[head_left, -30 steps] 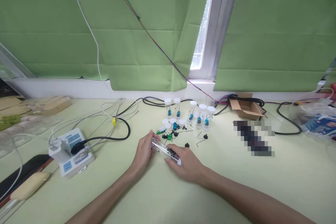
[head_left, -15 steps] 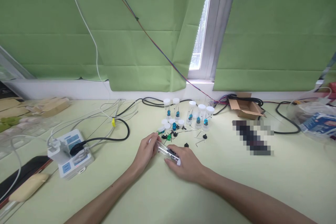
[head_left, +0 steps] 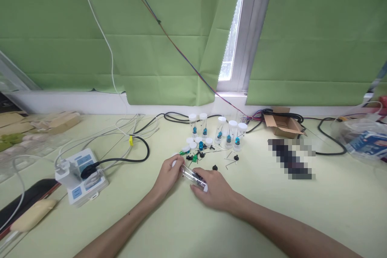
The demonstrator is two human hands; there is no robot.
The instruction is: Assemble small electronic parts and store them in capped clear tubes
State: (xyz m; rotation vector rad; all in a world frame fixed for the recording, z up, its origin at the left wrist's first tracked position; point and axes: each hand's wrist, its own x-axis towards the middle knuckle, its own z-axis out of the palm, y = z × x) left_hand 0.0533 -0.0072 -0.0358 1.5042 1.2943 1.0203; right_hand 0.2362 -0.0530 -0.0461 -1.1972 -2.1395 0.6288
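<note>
Between my hands lies a clear plastic tube (head_left: 188, 173) with dark and metal parts inside, tilted down to the right. My left hand (head_left: 168, 172) is closed round its upper left end, where a white cap (head_left: 174, 164) shows at the fingers. My right hand (head_left: 213, 187) wraps the lower end, thumb on one side and fingers on the other. Just beyond are loose white caps (head_left: 192, 145), a blue part (head_left: 201, 145), a green part (head_left: 195, 159), small black knobs (head_left: 236, 157) and thin metal hex keys (head_left: 231, 165).
Several capped tubes (head_left: 220, 129) with blue parts stand upright behind the loose pieces. A power strip (head_left: 87, 173) with cables lies at the left. An open cardboard box (head_left: 284, 125) and a plastic bag (head_left: 367, 143) are at the right. A blurred dark object (head_left: 288, 159) lies nearer.
My left fingers have shifted slightly on the capped end, and more of the white cap shows. The right hand keeps its hold almost unmoved.
</note>
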